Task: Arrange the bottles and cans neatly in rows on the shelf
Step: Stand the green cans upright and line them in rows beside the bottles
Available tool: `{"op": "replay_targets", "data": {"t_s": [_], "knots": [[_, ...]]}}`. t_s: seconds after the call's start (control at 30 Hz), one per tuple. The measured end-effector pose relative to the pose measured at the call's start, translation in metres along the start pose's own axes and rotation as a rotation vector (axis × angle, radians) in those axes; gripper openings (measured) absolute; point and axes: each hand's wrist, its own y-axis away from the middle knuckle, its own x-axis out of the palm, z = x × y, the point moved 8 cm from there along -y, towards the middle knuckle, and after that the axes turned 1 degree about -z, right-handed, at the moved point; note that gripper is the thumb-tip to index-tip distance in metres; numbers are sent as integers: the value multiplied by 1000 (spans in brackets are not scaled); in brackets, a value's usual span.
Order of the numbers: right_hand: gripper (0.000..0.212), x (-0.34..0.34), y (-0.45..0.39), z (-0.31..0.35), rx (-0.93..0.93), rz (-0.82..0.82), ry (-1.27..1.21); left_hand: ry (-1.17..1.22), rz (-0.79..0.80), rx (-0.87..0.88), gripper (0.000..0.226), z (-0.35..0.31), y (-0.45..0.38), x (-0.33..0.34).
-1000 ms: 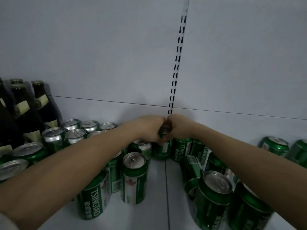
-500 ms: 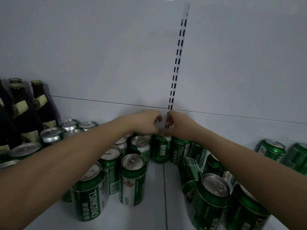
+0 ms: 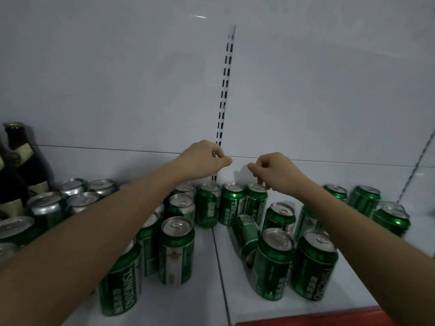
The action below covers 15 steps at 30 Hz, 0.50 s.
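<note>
Several green beer cans stand on the white shelf [image 3: 207, 300]. Three of them [image 3: 231, 204] form a row against the back panel at the middle. My left hand [image 3: 203, 161] hovers above that row, fingers loosely curled and holding nothing. My right hand [image 3: 274, 171] hangs over the rightmost can of the row [image 3: 256, 204], its fingertips at the can's top. One can [image 3: 243, 232] leans tilted among the upright cans in front [image 3: 273, 264]. Dark bottles [image 3: 22, 161] stand at the far left.
A slotted upright [image 3: 225, 90] runs up the back panel between my hands. More cans stand at the back right [image 3: 364, 198] and on the left [image 3: 47, 208]. A bare strip of shelf runs down the middle. A red edge [image 3: 306, 318] marks the shelf front.
Both hands let go of the can they held together at the back, rose and moved apart. The view has shifted left and up.
</note>
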Motion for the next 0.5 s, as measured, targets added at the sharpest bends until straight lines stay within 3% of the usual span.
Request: {"op": "replay_targets", "data": {"t_s": [0.13,0.3,0.5], "knots": [[39,-35,23,-19,22,-52,58,47,-32,46,33,-37,1,16],[41,-94,57,-61,57,-211,127,-83,21,105,28,-105,6,62],[37,-156,123,-150,121,-198,254,-187,74,143,31,-199,15,145]]}}
